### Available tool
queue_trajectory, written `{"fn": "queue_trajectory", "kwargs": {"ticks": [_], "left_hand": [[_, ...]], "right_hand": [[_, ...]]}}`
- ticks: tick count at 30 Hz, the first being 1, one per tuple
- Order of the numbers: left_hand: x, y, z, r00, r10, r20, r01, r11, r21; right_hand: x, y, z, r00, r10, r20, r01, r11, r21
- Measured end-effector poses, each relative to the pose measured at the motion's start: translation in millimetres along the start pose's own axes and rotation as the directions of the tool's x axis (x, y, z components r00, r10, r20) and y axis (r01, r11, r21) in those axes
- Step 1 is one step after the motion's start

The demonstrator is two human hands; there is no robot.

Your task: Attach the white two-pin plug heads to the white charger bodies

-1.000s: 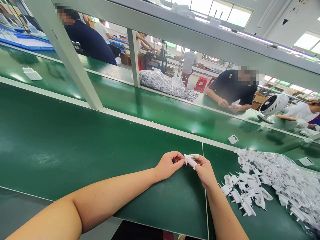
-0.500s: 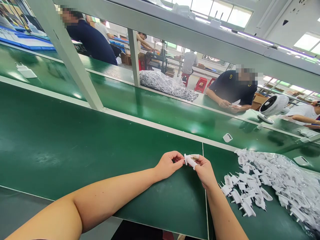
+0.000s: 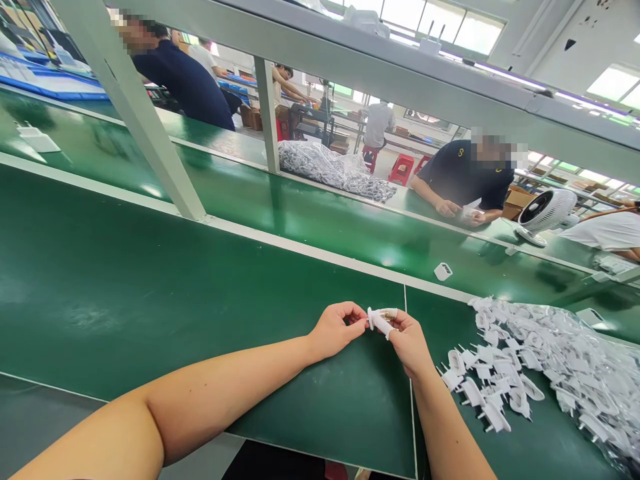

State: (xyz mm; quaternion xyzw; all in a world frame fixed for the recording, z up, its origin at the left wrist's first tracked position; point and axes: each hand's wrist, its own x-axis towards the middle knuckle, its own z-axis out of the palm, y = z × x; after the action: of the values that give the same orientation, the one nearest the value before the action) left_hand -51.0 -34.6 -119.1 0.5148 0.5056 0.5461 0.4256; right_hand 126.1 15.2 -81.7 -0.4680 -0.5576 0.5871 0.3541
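Right hand (image 3: 410, 341) on white part (image 3: 371, 319)

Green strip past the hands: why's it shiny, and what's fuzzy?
Head view: pale glare lies on the green strip, probably reflected light; head view: the windows look washed-out white; head view: the far person in grey looks soft and hazy, while the nearer white plugs look crisper.

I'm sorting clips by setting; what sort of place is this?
Probably a factory assembly floor: many white plug parts lie heaped at right, a long green conveyor-like strip runs past, and a person in dark clothes handles something beyond it.
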Motion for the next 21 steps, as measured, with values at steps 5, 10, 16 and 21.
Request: {"fn": "queue_trajectory", "kwargs": {"ticks": [5, 10, 16, 21], "left_hand": [[0.0, 1.0, -0.1, 1.000, -0.004, -0.003, 0.004, 1.000, -0.001], [0.1, 1.8, -0.1, 1.000, -0.007, -0.012, 0.007, 1.000, -0.005], [-0.8, 3.7, 0.4, 0.999, -0.025, -0.027, 0.025, 1.000, -0.001], [-4.3, 7.4, -2.6, 0.996, -0.076, -0.055, 0.076, 0.997, -0.002]], "right_hand": [[-0.4, -0.6, 0.4, 1.000, 0.003, 0.001, -0.003, 1.000, 0.004], [-0.4, -1.4, 0.1, 1.000, 0.001, 0.005, -0.001, 1.000, -0.003], [-0.3, -2.9, 1.5, 1.000, -0.007, 0.009, 0.007, 1.000, 0.004], [-4.6, -3.8, 9.4, 1.000, -0.006, -0.030, 0.007, 0.999, 0.045]]}}
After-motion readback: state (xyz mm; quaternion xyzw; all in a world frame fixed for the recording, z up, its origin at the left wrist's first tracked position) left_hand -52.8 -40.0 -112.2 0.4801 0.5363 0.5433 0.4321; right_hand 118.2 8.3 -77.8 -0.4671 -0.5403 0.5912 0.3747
